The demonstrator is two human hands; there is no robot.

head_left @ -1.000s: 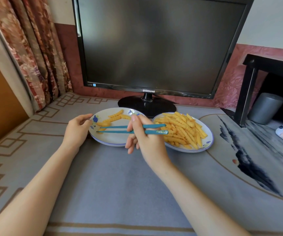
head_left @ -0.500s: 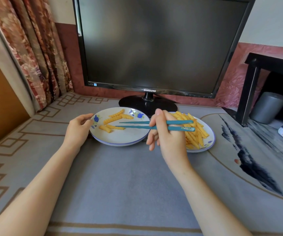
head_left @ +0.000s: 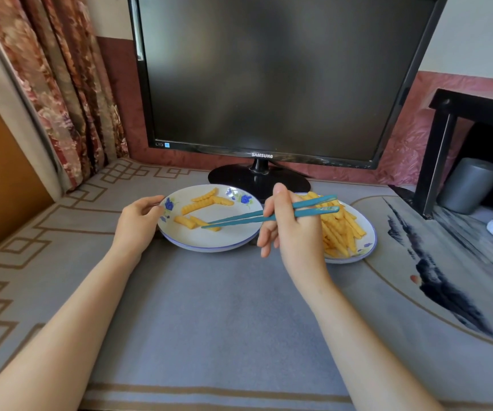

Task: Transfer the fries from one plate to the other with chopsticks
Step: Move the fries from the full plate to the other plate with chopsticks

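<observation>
monitor base [head_left: 258, 180] crowds the back edge of the worktop [head_left: 209, 307] behind both plates; free room is toward the near edge. right plate [head_left: 368, 247] keeps the big fries pile [head_left: 340, 229], left plate [head_left: 209, 244] has about five fries [head_left: 198, 206]; left grip [head_left: 138, 223] pinches its left rim, right grip [head_left: 295, 235] clenched on the chopsticks [head_left: 239, 219]. right grip has shifted right since a second ago, tips now low over the left plate's near side: looks like drop done, next fetch due

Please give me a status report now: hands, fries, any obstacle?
Left hand grips left plate rim. Right hand holds teal chopsticks, tips low over that plate. Few fries there, heap on right plate. Path clear.
</observation>
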